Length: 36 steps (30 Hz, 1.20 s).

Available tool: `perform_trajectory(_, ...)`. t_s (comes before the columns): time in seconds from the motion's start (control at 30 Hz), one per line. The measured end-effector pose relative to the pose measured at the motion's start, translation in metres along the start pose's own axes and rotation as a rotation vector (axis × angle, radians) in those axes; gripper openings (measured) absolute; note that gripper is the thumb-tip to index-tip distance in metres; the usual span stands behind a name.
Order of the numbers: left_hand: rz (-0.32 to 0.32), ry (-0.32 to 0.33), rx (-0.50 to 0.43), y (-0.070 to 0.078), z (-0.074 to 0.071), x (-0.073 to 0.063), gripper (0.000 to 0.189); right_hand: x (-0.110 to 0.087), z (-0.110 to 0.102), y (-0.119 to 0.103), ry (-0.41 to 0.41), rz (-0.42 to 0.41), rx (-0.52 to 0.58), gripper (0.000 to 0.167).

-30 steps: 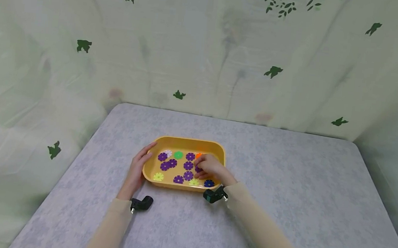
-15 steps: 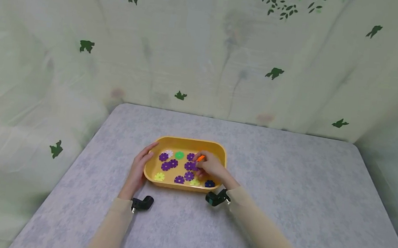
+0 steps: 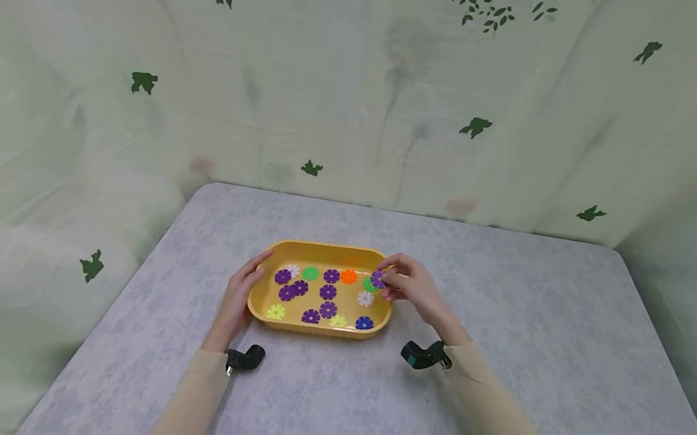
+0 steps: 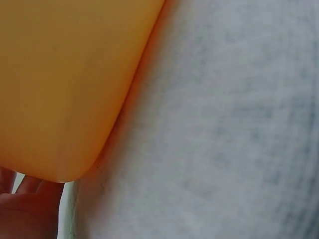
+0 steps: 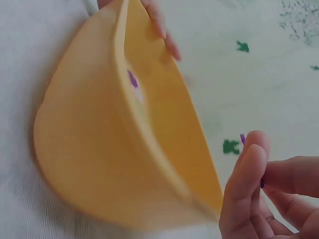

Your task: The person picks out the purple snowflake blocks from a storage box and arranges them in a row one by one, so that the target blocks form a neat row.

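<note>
Remotely, through the head camera, I see a person's left hand (image 3: pixel 238 299) first, its fingers extended and fairly straight, resting against the left end of a yellow tray (image 3: pixel 317 329) on a mottled grey table (image 3: pixel 506 298). A black wrist camera (image 3: pixel 246 358) sits behind that hand. Just right of those fingers, inside the tray, lie flower-shaped discs: a yellow disc (image 3: pixel 275 311) toward the wrist, a purple disc (image 3: pixel 282 277) partly covering a white disc (image 3: pixel 295 269), then two overlapping purple discs (image 3: pixel 301 288) and a green disc (image 3: pixel 310 273). Roughly midway between both hands' fingers, I find a lone purple disc (image 3: pixel 310 316) near the front wall, three purple discs in a column (image 3: pixel 328 292), and, further right, a second yellow disc (image 3: pixel 338 321) and an orange disc (image 3: pixel 349 276). Below and left of the right fingers are a second white disc (image 3: pixel 365 298) and a blue disc (image 3: pixel 365 323); a second green disc (image 3: pixel 368 285) is partly hidden behind the held disc (image 3: pixel 378 279). This last one is purple, pinched in the fingertips of the right hand (image 3: pixel 415 290), which close down to its thin edge by the tray's right end. My right wrist view shows it edge-on, as purple slivers between the fingers.
</note>
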State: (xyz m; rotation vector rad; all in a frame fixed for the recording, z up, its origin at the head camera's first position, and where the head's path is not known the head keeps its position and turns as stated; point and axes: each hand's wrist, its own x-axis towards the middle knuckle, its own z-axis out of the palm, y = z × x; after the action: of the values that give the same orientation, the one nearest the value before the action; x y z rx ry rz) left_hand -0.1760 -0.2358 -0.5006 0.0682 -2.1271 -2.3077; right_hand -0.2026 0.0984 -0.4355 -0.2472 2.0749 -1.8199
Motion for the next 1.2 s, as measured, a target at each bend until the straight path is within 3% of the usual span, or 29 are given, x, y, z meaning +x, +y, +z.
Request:
perform_trajectory(0.27,0.022,0.008,0.006,0.001,-0.001,0.0,0.043,-0.009,-0.037,0.032,0.136,0.05,0.012,0.023)
perform_trajectory(0.6,0.009,-0.015,-0.016,0.001,-0.002,0.0,0.043,-0.016,-0.049,0.061,0.197,0.181,-0.106,0.021)
perform_trajectory(0.97,0.014,-0.003,-0.024,-0.001,-0.002,-0.001,0.044,-0.018,-0.048,0.063,0.19,0.173,-0.23,0.023)
perform_trajectory(1.2,0.02,-0.001,-0.035,-0.003,-0.001,-0.001,0.043,-0.016,-0.049,0.052,0.216,0.153,-0.169,0.025)
